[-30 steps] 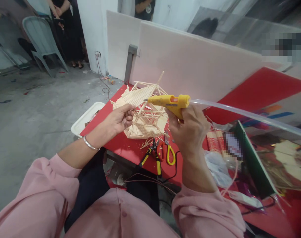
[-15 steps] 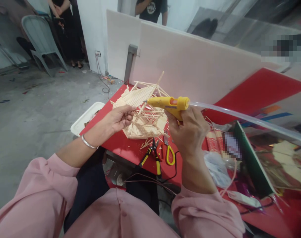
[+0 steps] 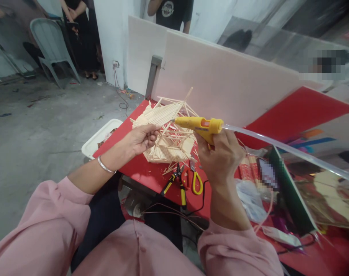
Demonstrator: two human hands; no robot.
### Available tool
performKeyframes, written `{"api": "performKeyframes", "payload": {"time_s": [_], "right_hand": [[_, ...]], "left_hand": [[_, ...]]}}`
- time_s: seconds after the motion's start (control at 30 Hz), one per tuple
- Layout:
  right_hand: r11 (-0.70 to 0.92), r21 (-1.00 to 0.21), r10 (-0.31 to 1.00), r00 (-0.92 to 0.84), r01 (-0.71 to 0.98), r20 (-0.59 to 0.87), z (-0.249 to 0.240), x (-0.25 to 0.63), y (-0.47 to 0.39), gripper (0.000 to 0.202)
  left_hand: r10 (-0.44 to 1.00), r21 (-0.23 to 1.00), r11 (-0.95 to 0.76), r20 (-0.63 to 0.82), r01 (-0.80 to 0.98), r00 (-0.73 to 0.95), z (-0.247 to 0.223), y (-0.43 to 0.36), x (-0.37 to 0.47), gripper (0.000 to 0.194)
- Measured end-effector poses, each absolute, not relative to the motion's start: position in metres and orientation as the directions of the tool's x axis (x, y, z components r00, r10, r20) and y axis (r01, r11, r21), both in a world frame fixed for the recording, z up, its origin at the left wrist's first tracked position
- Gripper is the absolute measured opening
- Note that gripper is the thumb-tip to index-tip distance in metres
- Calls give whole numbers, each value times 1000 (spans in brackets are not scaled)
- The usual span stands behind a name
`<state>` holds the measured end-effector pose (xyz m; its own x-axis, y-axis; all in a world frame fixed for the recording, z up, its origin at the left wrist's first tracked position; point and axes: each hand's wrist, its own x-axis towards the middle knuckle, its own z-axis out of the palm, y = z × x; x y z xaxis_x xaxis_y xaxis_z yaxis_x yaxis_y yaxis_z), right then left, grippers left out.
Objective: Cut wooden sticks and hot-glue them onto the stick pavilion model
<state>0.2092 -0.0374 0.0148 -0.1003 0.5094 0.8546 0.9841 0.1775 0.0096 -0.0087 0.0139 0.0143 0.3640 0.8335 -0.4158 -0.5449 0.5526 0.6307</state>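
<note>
A small house-like model of thin wooden sticks stands on the red table, its slatted roof tilted. My right hand is wrapped round a yellow glue gun with a long clear glue stick in its back. The gun's nozzle points left, at the lower edge of the roof. My left hand is closed in a pinch at the roof's near left edge; what lies between the fingertips is too small to make out.
Black-and-yellow pliers and yellow-handled scissors lie at the table's near edge. To the right are plastic bags and a green-sided box. White boards stand behind; a white tray sits left. People stand farther back.
The view has shifted slightly, so the scene sits a little lower and to the right. Both hands and the glue gun keep nearly the same places at the model.
</note>
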Motion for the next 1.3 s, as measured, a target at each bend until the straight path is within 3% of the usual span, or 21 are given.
{"api": "performKeyframes", "payload": {"time_s": [0.4, 0.87, 1.0, 1.3], "right_hand": [[161, 74, 485, -144, 984, 862, 13, 210, -37, 26], [186, -5, 535, -97, 983, 839, 10, 212, -37, 27], [202, 5, 511, -110, 979, 852, 9, 212, -37, 26], [211, 8, 505, -116, 977, 855, 10, 210, -37, 22]], "left_hand": [[826, 637, 563, -424, -527, 370, 15, 18, -7, 23], [825, 633, 565, -418, -529, 380, 11, 21, -13, 20], [826, 657, 561, -409, -503, 387, 10, 19, -15, 13], [826, 647, 561, -394, -517, 403, 11, 17, -16, 17]]}}
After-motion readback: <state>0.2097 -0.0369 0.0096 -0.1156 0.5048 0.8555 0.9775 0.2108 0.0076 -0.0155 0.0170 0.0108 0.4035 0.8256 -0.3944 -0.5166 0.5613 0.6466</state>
